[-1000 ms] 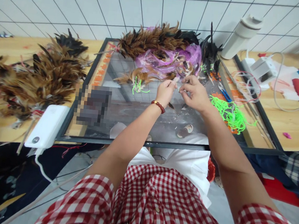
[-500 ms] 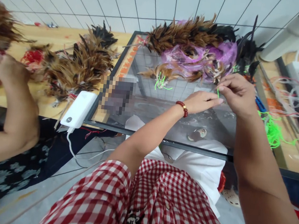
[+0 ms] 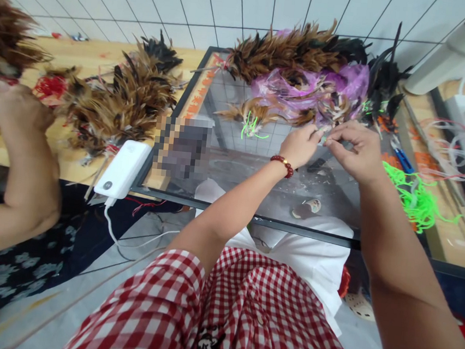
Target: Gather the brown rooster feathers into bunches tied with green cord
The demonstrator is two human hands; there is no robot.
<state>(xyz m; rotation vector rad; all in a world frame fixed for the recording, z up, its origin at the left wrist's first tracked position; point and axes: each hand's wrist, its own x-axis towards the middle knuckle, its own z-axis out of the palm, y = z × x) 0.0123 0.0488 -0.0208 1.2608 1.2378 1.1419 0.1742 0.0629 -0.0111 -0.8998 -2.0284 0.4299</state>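
Observation:
Over the glass-topped table, my left hand (image 3: 301, 145), with a red bead bracelet (image 3: 282, 165) at the wrist, is closed, its fingertips pinched. My right hand (image 3: 356, 148) meets it from the right, thumb and forefinger pressed together. A small bit of green string (image 3: 322, 141) shows between the two sets of fingertips; most of it is hidden. What the left fingers pinch is too small to make out. Left of my hands lies a small brown feather bunch (image 3: 244, 115) with green string ends on it. Behind them is a purple plastic bag (image 3: 306, 88) with feathers.
A long brown feather bundle (image 3: 285, 56) lies along the back. Loose green string (image 3: 413, 200) and a blue-handled tool (image 3: 403, 158) lie at right. A white power bank (image 3: 121, 169) sits at the left frame edge. At far left, a co-worker's hands (image 3: 17, 104) hold feathers.
My left hand has curled from stretched fingers into a pinch. My right hand has shifted slightly left, and less of the green string shows. The co-worker's hands have moved slightly.

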